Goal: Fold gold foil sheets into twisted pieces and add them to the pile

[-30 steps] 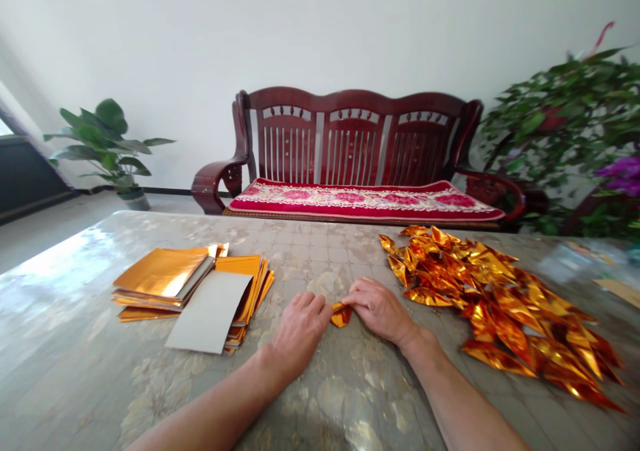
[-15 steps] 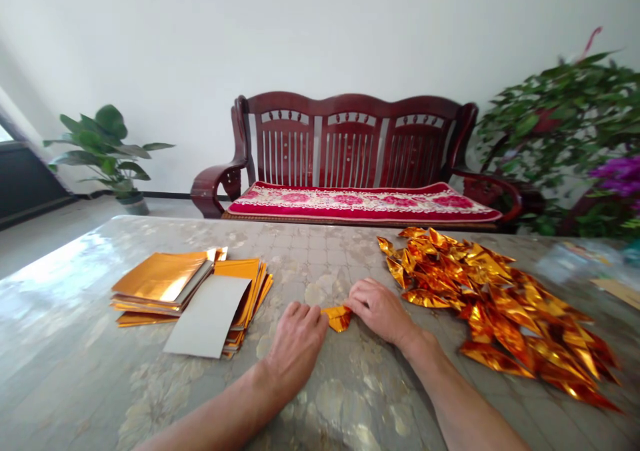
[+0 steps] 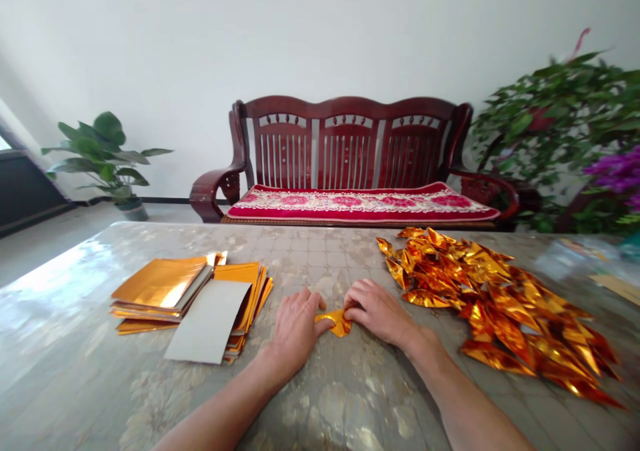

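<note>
Between my hands, low over the table, is a small folded piece of gold foil paper point(image 3: 341, 323). My left hand point(image 3: 296, 319) is at its left end, the thumb lying against the foil and the fingers curled just behind. My right hand point(image 3: 376, 309) pinches the right end between thumb and fingers. To the left lies a stack of gold foil sheets point(image 3: 159, 283), with a grey paper-backed sheet point(image 3: 213, 321) face down on top at its near side. On the right spreads a heap of folded gold foil pieces point(image 3: 480, 291) with pointed ends.
The patterned table point(image 3: 330, 397) stretches across the foreground. A clear plastic bag point(image 3: 575, 257) rests at its right end. Beyond stand a dark wooden bench point(image 3: 350, 131) with a red floral cushion point(image 3: 365, 202), a potted plant point(image 3: 107, 151) and leafy greenery point(image 3: 560, 117).
My left hand has loosened from a closed grip, its thumb now stretched over the foil's left part. My right hand stays at the other end, its fingers slightly shifted.
</note>
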Demonstrator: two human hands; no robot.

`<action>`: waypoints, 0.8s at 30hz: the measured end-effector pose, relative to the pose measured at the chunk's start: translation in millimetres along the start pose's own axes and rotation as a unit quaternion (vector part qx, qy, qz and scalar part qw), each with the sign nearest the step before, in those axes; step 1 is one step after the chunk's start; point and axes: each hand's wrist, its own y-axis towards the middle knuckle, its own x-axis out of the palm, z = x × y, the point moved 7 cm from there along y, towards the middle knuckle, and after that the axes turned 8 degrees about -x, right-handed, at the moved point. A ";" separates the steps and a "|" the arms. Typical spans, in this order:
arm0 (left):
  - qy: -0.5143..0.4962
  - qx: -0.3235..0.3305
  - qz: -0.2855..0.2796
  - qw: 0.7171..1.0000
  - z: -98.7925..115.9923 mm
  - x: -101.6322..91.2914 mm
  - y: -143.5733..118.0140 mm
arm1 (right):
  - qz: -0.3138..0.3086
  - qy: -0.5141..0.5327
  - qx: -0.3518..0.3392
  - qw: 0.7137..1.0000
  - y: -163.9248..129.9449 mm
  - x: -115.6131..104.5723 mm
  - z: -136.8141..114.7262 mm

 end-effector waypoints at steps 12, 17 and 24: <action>-0.156 -0.051 -0.050 0.985 -8.0 10.9 3.5 | -0.018 0.044 -0.021 0.999 -1.0 4.0 -3.1; -0.418 -0.089 0.022 0.904 -18.3 6.8 12.5 | 0.098 0.082 -0.030 0.991 0.1 -5.9 -13.4; -0.690 -0.079 -0.007 0.720 -22.0 6.8 17.3 | 0.229 0.024 -0.081 0.970 -3.0 -21.0 -38.5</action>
